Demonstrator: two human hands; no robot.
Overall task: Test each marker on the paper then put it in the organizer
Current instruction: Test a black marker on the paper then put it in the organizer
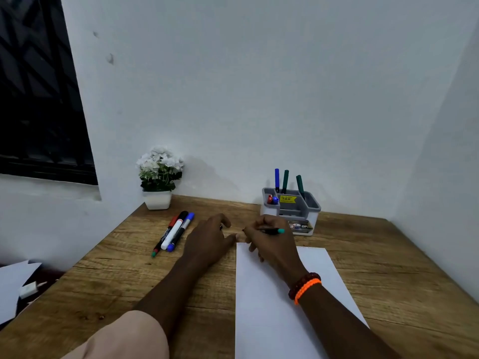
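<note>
A black marker with a teal end [272, 231] is gripped in the right hand [269, 242] above the far edge of the white paper sheet [272, 314]; the left hand [210, 239] is rested open on the wooden surface [129, 288], near the grey-and-white plastic organizer [291, 211]

Wood desk [375, 255] w/ paper [272, 307], markers [173, 233], organizer [290, 213], plant [158, 177].
</note>
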